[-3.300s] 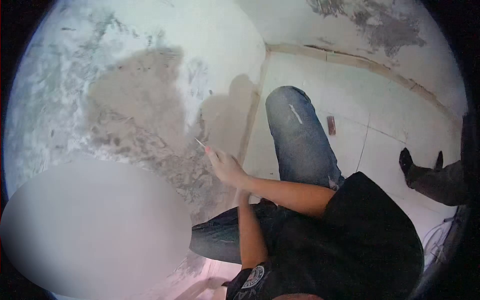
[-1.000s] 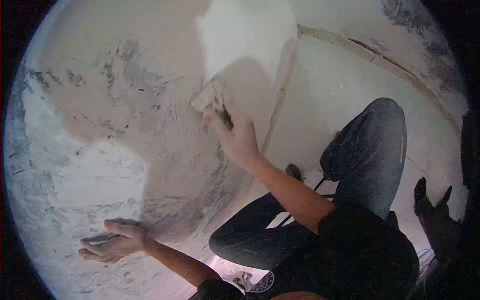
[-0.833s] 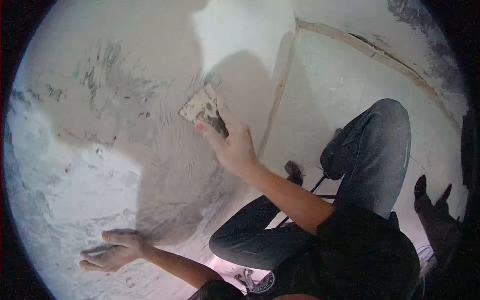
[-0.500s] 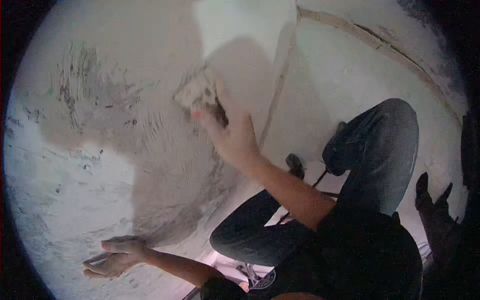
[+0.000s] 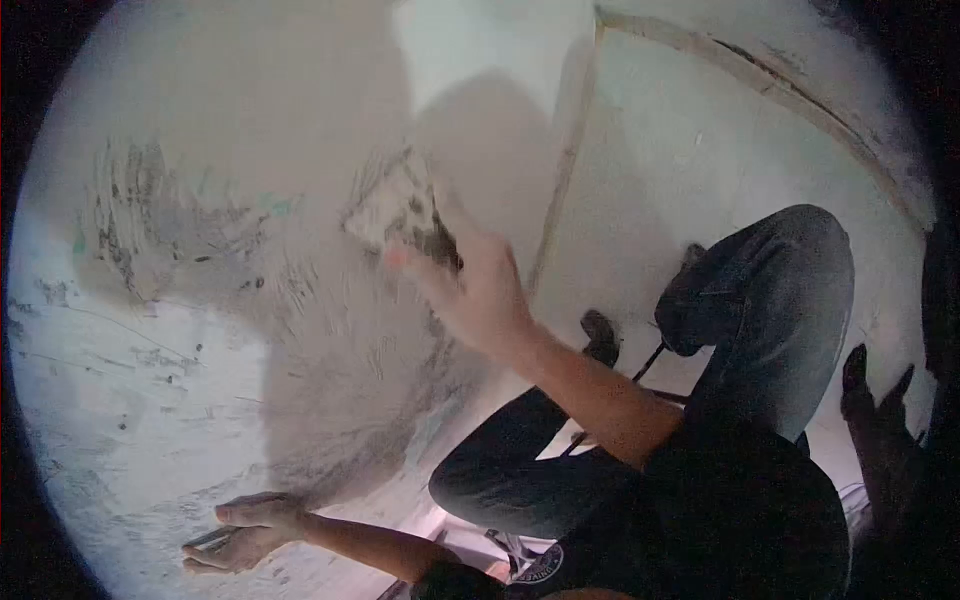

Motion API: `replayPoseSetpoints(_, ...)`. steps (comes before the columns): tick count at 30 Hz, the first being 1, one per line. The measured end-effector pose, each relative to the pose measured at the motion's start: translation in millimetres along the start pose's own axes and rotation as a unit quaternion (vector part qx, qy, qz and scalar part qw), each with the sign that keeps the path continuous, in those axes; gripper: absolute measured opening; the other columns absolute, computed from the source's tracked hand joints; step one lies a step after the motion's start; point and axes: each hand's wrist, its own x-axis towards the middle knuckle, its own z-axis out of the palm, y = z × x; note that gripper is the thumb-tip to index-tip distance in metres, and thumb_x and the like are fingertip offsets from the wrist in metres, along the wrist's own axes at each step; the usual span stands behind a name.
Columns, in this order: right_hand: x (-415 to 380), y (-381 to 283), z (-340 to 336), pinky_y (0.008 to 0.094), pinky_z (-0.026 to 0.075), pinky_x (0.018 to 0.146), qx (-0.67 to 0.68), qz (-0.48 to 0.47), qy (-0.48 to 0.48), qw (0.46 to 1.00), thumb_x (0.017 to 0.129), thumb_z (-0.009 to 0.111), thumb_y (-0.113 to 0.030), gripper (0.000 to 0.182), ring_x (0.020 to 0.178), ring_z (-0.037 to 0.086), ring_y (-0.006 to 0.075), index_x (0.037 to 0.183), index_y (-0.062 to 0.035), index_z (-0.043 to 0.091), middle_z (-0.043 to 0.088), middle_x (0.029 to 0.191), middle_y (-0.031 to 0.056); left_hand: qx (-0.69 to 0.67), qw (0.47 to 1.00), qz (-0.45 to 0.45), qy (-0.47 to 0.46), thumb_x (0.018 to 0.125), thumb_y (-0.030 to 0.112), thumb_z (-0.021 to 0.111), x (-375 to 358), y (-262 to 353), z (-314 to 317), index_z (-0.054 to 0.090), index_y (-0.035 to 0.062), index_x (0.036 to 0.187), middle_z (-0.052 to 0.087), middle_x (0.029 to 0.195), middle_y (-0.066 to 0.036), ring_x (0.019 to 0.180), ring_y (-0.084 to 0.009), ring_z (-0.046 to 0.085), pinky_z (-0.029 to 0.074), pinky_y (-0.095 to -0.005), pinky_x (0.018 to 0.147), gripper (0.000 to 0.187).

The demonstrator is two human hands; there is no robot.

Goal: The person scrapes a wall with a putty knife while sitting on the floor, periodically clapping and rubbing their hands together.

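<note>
My right hand (image 5: 485, 295) is closed around a scraper (image 5: 390, 205) with a flat, pale blade smeared with dark spots. Its blade lies against the plastered wall (image 5: 330, 230), and the thumb rests along its near edge. At lower left, my left hand (image 5: 245, 532) is held close to the wall, its fingers curled and the thumb above them. Something thin and grey shows between thumb and fingers, but I cannot tell what it is. Dark, streaky patches mark the wall left of the scraper.
My bent legs in dark trousers (image 5: 770, 290) fill the right side. Behind them lies a pale surface (image 5: 640, 170) bordered by a raised strip (image 5: 680, 45). A dark shoe (image 5: 600, 335) shows beside the knees. Shadows of my head and arms fall across the wall.
My right hand and the scraper have shifted slightly down in view, the blade still at the wall. The left hand sits a little lower and further right. The whole view has shifted slightly.
</note>
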Motion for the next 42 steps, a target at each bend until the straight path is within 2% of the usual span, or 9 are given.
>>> replayPoseSetpoints(8,20.8,-18.0,-11.6,0.0335,0.044,0.104,0.101,0.196,-0.041,0.975,0.094,0.07,-0.028,0.081,0.125,0.057,0.0264,0.148,0.0141,0.028,0.055,0.135,0.0306,0.004,0.998,0.005,-0.059,0.099,0.065,0.036,-0.1,0.8,-11.5,0.032,0.004,0.147,0.023,0.151,-0.028,0.142,-0.0431,0.029,0.037,-0.0588,0.109,0.078)
replayPoseSetpoints(11,6.0,-2.8,-5.5,0.0303,0.047,0.098,0.015,0.038,-0.025,0.999,0.094,0.07,-0.029,0.081,0.115,0.062,0.0215,0.147,0.0153,0.028,0.062,0.125,0.0274,0.024,0.998,-0.026,-0.054,0.098,0.066,0.036,-0.5,9.0,-13.4,0.033,0.0033,0.147,0.026,0.149,-0.029,0.142,-0.0439,0.029,0.036,-0.0596,0.11,0.079)
replayPoseSetpoints(20,17.3,-18.1,-6.9,0.0334,0.042,0.105,0.097,0.186,-0.04,0.977,0.091,0.073,-0.032,0.081,0.124,0.058,0.0263,0.147,0.0106,0.033,0.059,0.13,0.0274,-0.029,0.999,-0.019,-0.007,0.096,0.072,0.03,1.3,-0.8,-6.3,0.04,0.0017,0.146,0.034,0.148,-0.028,0.139,-0.0444,0.033,0.032,-0.0603,0.106,0.087)
replayPoseSetpoints(24,5.4,-24.7,-6.4,0.0313,0.045,0.099,-0.035,0.042,-0.016,0.998,0.091,0.072,-0.034,0.079,0.117,0.061,0.0241,0.147,0.0096,0.036,0.063,0.124,0.0255,-0.046,0.999,-0.02,0.001,0.095,0.073,0.031,-7.8,-17.9,0.9,0.039,0.0019,0.146,0.033,0.149,-0.03,0.141,-0.0445,0.03,0.032,-0.0595,0.106,0.088)
replayPoseSetpoints(26,26.7,-38.8,-16.1,0.0322,0.048,0.095,0.012,0.242,-0.075,0.967,0.092,0.07,-0.036,0.078,0.108,0.065,0.0224,0.146,0.0105,0.037,0.066,0.117,0.0244,0.004,0.999,-0.007,-0.041,0.097,0.068,0.036,-3.1,-6.5,-20.7,0.035,-0.0003,0.147,0.03,0.149,-0.031,0.143,-0.0445,0.027,0.032,-0.0584,0.109,0.085)
replayPoseSetpoints(29,20.8,-6.3,8.4,0.037,0.05,0.064,-0.111,-0.125,0.087,0.982,0.093,0.067,-0.043,0.083,0.065,0.059,0.017,0.147,0.0101,0.034,0.058,0.07,0.0132,0.009,0.999,0.011,-0.031,0.098,0.065,0.039,2.7,0.9,-15.8,0.035,-0.0008,0.147,0.03,0.148,-0.031,0.144,-0.0439,0.027,0.033,-0.0584,0.11,0.082)
replayPoseSetpoints(32,33.7,-14.5,0.5,0.0373,0.048,0.069,-0.001,0.144,0.059,0.988,0.094,0.063,-0.047,0.077,0.067,0.056,0.0164,0.145,0.007,0.04,0.056,0.07,0.0124,-0.021,1.0,-0.02,-0.001,0.097,0.066,0.04,-2.6,-2.7,-13.5,0.04,0.0028,0.146,0.033,0.15,-0.026,0.141,-0.0424,0.033,0.034,-0.0599,0.105,0.08)
replayPoseSetpoints(40,-75.4,-54.3,-11.8,0.0329,0.047,0.074,-0.132,0.221,-0.148,0.955,0.099,0.057,-0.047,0.055,0.076,0.056,0.016,0.121,0.0032,0.06,0.061,0.082,0.0102,-0.01,0.998,-0.053,-0.035,0.095,0.058,0.051,-3.1,1.4,-23.6,0.043,0.0047,0.145,0.032,0.151,-0.022,0.143,-0.0385,0.025,0.023,-0.0567,0.11,0.073)
replayPoseSetpoints(42,-87.8,-65.2,-23.9,0.0407,0.049,0.078,-0.099,0.211,-0.139,0.962,0.097,0.054,-0.054,0.061,0.085,0.067,0.0325,0.123,0.0006,0.062,0.068,0.087,0.0189,-0.093,0.993,-0.068,-0.01,0.094,0.049,0.057,-5.4,23.3,-23.1,0.047,0.0041,0.142,0.038,0.149,-0.022,0.14,-0.0394,0.033,0.025,-0.059,0.109,0.066)
